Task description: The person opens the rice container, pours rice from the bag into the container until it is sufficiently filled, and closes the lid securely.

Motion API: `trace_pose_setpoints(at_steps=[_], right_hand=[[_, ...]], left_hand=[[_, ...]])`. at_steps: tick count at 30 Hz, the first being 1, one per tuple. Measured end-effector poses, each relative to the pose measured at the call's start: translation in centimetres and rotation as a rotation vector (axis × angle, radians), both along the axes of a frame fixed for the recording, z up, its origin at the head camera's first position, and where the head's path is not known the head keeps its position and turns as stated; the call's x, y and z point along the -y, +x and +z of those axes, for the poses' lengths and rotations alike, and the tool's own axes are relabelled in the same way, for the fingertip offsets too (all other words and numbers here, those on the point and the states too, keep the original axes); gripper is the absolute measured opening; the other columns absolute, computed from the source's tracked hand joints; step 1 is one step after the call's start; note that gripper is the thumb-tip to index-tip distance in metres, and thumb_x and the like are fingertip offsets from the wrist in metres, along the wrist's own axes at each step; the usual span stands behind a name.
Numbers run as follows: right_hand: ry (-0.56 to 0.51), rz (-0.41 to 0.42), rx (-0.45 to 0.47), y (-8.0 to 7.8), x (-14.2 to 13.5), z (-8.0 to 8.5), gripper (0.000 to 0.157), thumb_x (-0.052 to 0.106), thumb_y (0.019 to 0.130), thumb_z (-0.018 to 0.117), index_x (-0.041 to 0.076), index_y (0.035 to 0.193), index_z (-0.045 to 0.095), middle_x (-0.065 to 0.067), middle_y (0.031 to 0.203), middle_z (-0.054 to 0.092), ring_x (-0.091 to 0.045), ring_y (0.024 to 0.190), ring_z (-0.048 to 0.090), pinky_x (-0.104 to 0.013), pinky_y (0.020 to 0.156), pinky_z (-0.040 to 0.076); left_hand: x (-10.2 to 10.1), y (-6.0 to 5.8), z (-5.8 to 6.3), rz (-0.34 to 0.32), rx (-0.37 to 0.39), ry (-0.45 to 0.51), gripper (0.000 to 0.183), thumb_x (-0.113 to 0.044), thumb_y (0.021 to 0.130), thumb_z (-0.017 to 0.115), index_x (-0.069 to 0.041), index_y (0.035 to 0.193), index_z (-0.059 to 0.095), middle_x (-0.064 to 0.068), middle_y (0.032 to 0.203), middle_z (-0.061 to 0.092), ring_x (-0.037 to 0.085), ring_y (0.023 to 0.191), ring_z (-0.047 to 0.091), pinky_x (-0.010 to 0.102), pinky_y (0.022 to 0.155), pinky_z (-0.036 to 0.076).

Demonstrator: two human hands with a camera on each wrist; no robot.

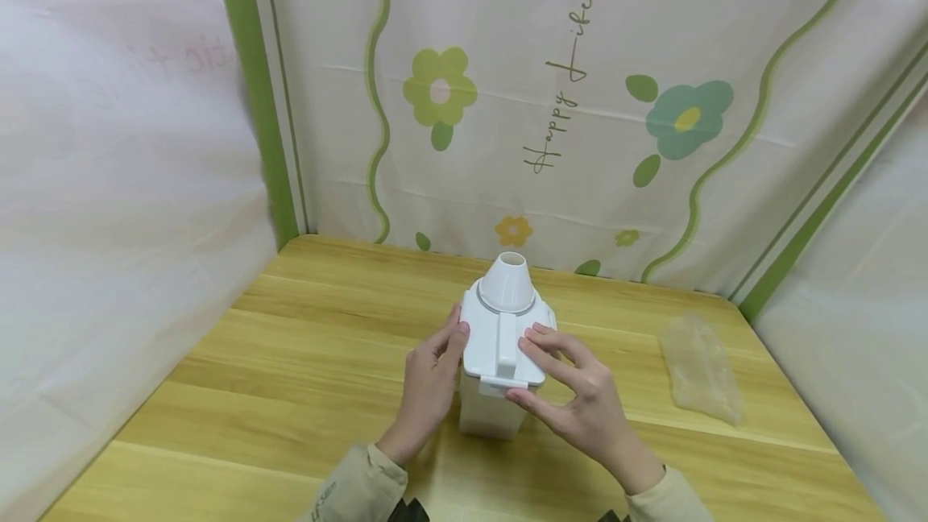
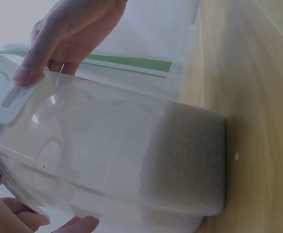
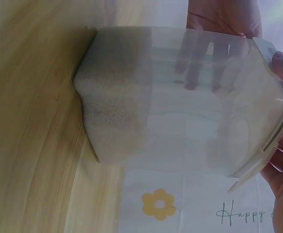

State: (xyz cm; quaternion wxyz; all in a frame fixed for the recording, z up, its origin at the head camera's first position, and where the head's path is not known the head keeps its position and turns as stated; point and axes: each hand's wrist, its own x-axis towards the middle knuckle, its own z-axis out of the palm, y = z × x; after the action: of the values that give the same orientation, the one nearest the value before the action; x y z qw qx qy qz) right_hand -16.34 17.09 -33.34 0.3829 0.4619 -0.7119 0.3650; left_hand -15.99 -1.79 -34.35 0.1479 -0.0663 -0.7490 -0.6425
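Note:
A translucent rice container (image 1: pixel 493 413) stands upright on the table, its lower part filled with pale grains that look like rice (image 3: pixel 114 107). Its white lid (image 1: pixel 478 345) is on, with a long raised bar and a cone-shaped white piece (image 1: pixel 509 287) on top. My left hand (image 1: pixel 428 385) holds the left side near the lid; some of its fingers show through the wall in the right wrist view. From the right, my right hand (image 1: pixel 583 393) grips the lid, fingers on top and thumb at the front latch (image 1: pixel 493 386).
A crumpled clear plastic bag (image 1: pixel 702 367) lies on the wooden table (image 1: pixel 290 377) at the right. One small white grain (image 2: pixel 237 156) lies beside the container's base. Flower-print cloth (image 1: pixel 500 103) hangs behind, and pale cloth walls flank both sides.

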Motion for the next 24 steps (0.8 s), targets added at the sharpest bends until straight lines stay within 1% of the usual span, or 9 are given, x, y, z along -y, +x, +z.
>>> trace_pose_setpoints(at_steps=[2,3,5,9,12,16,21,23,24], right_hand=[[0.000,0.000,0.002,0.0,0.0,0.0,0.050,0.019,0.063,0.081,-0.002,0.105,0.064,-0.018,0.105,0.056,-0.033,0.090,0.057,-0.030,0.075,0.049],[-0.001,0.000,0.005,0.0,0.0,0.0,0.050,0.018,0.063,0.081,-0.002,0.105,0.064,-0.018,0.105,0.057,-0.033,0.090,0.057,-0.030,0.075,0.049],[-0.004,0.001,0.008,0.1,0.0,0.0,0.050,0.018,0.063,0.082,-0.003,0.105,0.064,-0.018,0.105,0.057,-0.033,0.089,0.057,-0.030,0.075,0.049],[-0.004,-0.003,0.008,0.0,0.1,0.0,0.050,0.018,0.062,0.082,-0.002,0.105,0.065,-0.018,0.105,0.057,-0.033,0.089,0.057,-0.030,0.075,0.049],[-0.004,-0.007,0.016,0.1,0.0,0.0,0.050,0.017,0.062,0.082,-0.002,0.105,0.065,-0.018,0.105,0.057,-0.032,0.089,0.057,-0.030,0.075,0.049],[-0.006,-0.007,0.029,0.2,0.0,0.0,0.050,0.016,0.062,0.082,-0.002,0.105,0.064,-0.018,0.105,0.057,-0.032,0.089,0.057,-0.029,0.075,0.048],[0.008,-0.026,0.031,0.2,-0.1,0.0,0.051,0.019,0.063,0.082,-0.001,0.106,0.064,-0.017,0.105,0.057,-0.032,0.089,0.057,-0.031,0.076,0.049],[0.016,-0.034,0.032,0.2,-0.1,0.0,0.051,0.020,0.063,0.082,-0.001,0.106,0.065,-0.017,0.105,0.057,-0.032,0.089,0.057,-0.031,0.076,0.049],[0.019,-0.033,0.034,0.3,-0.2,0.0,0.051,0.020,0.062,0.082,-0.001,0.106,0.065,-0.017,0.105,0.057,-0.032,0.089,0.057,-0.032,0.076,0.049]], left_hand=[[-0.1,0.1,0.1,0.004,0.001,0.002,0.043,-0.030,0.094,0.047,-0.003,0.127,0.048,0.005,0.130,0.044,0.017,0.118,0.041,0.037,0.095,0.035],[0.0,0.0,-0.1,0.007,0.001,-0.001,0.043,-0.030,0.094,0.046,-0.004,0.127,0.048,0.004,0.130,0.044,0.016,0.118,0.041,0.036,0.095,0.035],[0.0,-0.4,-0.8,0.013,-0.003,-0.005,0.043,-0.033,0.094,0.046,-0.006,0.127,0.048,0.002,0.130,0.045,0.014,0.117,0.040,0.036,0.095,0.036],[-0.1,-1.4,-2.5,0.032,0.002,-0.010,0.045,-0.042,0.092,0.045,-0.015,0.129,0.048,-0.007,0.129,0.045,0.008,0.115,0.042,0.034,0.093,0.038],[-0.2,-1.7,-3.1,0.038,0.001,0.001,0.046,-0.044,0.092,0.044,-0.017,0.129,0.048,-0.010,0.129,0.045,0.007,0.114,0.043,0.034,0.092,0.039],[-0.4,-1.6,-3.1,0.040,0.005,0.011,0.046,-0.044,0.092,0.044,-0.017,0.129,0.047,-0.011,0.129,0.045,0.008,0.114,0.043,0.035,0.093,0.038],[-0.5,-1.5,-3.0,0.044,0.019,0.012,0.045,-0.043,0.092,0.043,-0.018,0.130,0.047,-0.012,0.128,0.045,0.006,0.115,0.041,0.033,0.094,0.037],[-0.5,-1.3,-2.6,0.045,0.022,0.021,0.044,-0.041,0.093,0.044,-0.017,0.129,0.048,-0.011,0.128,0.045,0.007,0.115,0.041,0.033,0.094,0.036],[-0.5,-1.1,-2.2,0.046,0.025,0.027,0.043,-0.039,0.093,0.045,-0.015,0.129,0.048,-0.009,0.128,0.046,0.008,0.116,0.041,0.034,0.094,0.036]])
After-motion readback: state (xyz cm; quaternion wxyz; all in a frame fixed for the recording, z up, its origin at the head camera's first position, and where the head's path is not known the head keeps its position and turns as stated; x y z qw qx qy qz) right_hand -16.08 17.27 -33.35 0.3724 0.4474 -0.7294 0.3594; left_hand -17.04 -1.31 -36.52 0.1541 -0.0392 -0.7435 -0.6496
